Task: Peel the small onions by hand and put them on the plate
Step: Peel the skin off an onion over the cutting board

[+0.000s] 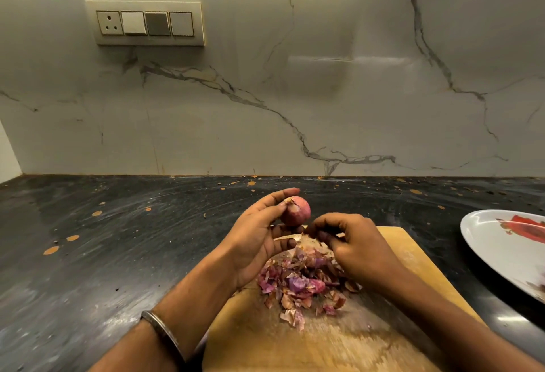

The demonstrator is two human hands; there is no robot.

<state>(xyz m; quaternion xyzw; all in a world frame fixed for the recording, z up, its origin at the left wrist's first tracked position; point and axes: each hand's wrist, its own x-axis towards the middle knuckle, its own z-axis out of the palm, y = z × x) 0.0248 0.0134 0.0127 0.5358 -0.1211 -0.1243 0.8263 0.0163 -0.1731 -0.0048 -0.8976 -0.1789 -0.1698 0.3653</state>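
Left hand [256, 236] fingers are curled round a small onion [295, 211], held above the cutting board [407, 256]. Just beside and below it, a strip of skin is pinched by the right hand [351, 242]. Peelings [298, 283] are heaped beneath; the plate [501, 242] is set at right on the counter [118, 239].

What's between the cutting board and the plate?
Head view: only bare black countertop between the wooden cutting board and the white plate; nothing rests in that gap.
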